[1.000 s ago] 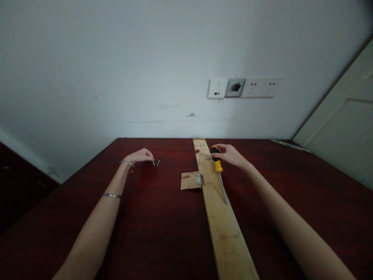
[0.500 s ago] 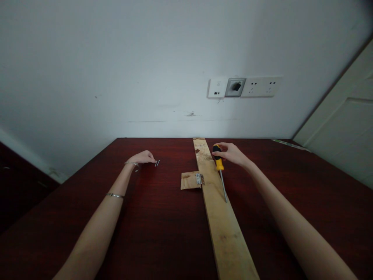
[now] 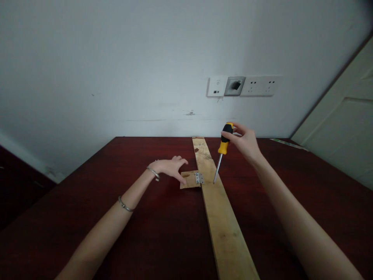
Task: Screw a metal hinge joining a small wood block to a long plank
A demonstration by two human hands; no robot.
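Observation:
My right hand (image 3: 244, 140) grips a screwdriver (image 3: 223, 144) by its yellow and black handle. The shaft slants down and its tip is over the long wooden board (image 3: 225, 225); I cannot tell whether it touches. A metal hinge (image 3: 199, 178) spans the edge between the board and a small wooden piece (image 3: 189, 182) on the left. My left hand (image 3: 172, 168) is open, thumb and fingers apart, at the left end of the small piece. The thumb overlaps that piece; contact is unclear.
The dark red table (image 3: 157, 241) meets a white wall (image 3: 145, 70) at the back. Sockets (image 3: 256, 86) and a switch plate are set in the wall. A flat strip (image 3: 288, 144) lies at the back right, near a pale door (image 3: 349, 116).
My left hand has moved right from the small metal pins to the small wooden piece and opened. My right hand has raised the screwdriver, and its tip now points down-left nearer the hinge.

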